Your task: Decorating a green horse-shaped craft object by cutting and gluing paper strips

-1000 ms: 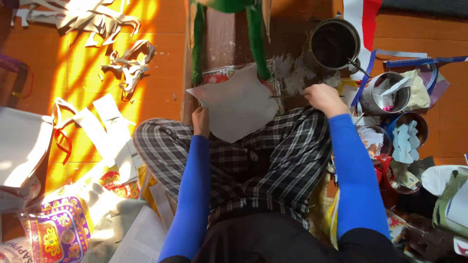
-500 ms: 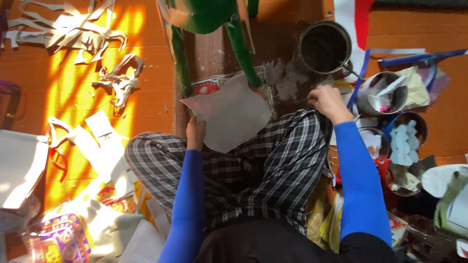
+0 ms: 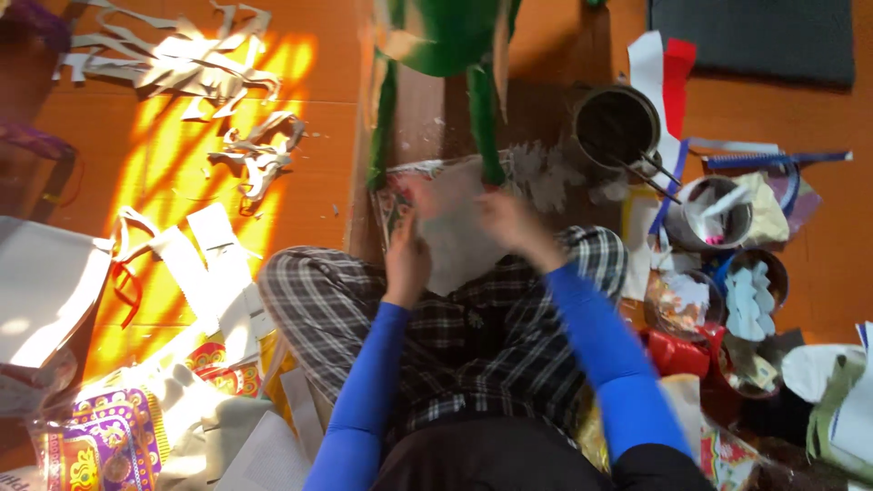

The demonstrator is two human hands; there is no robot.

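I sit cross-legged in plaid trousers with blue sleeves. My left hand (image 3: 406,261) grips the left edge of a grey paper sheet (image 3: 457,238) held over my knees. My right hand (image 3: 506,221) is blurred and rests on the sheet's upper right part; its fingers seem closed on the paper. Just beyond the sheet stands a green paper-covered shape with two leg-like strips (image 3: 455,64), on a brown board (image 3: 423,118). Whether the right hand also holds a tool cannot be made out.
A dark round pot (image 3: 614,123) with sticks stands at the upper right, beside small bowls (image 3: 718,214) of scraps and white cutouts (image 3: 747,305). Paper offcuts (image 3: 259,155) lie in sunlight on the orange floor at left. Printed wrappers (image 3: 100,441) pile at the lower left.
My right hand has moved left from beside the pot onto the sheet. The sheet has dropped closer to my knees, and the view has shifted so the green shape sits higher.
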